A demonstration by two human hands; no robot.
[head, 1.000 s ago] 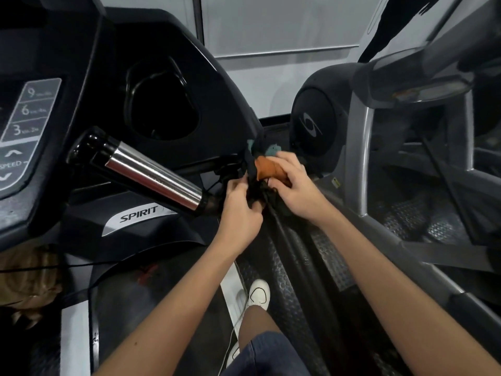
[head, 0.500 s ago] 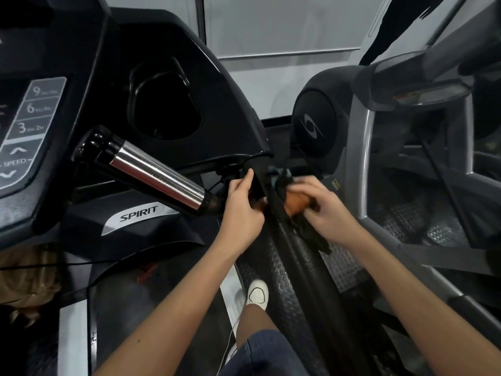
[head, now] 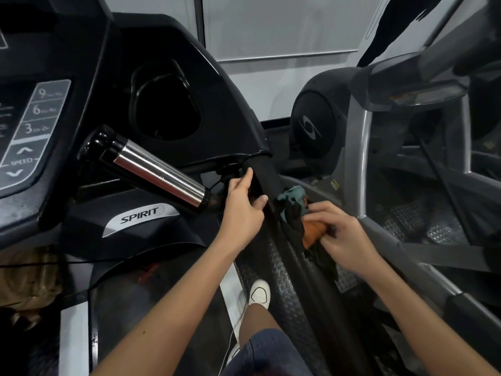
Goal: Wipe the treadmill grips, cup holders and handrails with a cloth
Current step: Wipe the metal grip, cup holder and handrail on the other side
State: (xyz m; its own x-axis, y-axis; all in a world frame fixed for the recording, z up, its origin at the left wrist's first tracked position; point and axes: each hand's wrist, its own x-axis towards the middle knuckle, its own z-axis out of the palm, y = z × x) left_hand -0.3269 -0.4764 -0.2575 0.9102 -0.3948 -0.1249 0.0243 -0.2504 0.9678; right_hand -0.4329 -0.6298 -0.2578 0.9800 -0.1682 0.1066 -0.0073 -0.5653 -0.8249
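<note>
Two hands work at the black padded handrail (head: 264, 175). Only a narrow gap separates the handrail from the neighbouring machine's grey upright (head: 357, 147), and the right hand (head: 344, 240) fills much of it. The rail's lower length, toward the person, runs free. Left of the handrail a chrome grip (head: 160, 176) juts out, close beside the left hand (head: 242, 210). Since half a second ago the right hand has slid down the handrail with the cloth (head: 311, 234), while the left hand has stayed near the top, thumb and fingers wrapped round the rail. The teal-and-orange cloth sits bunched under the right hand's curled fingers, against the handrail's right side.
</note>
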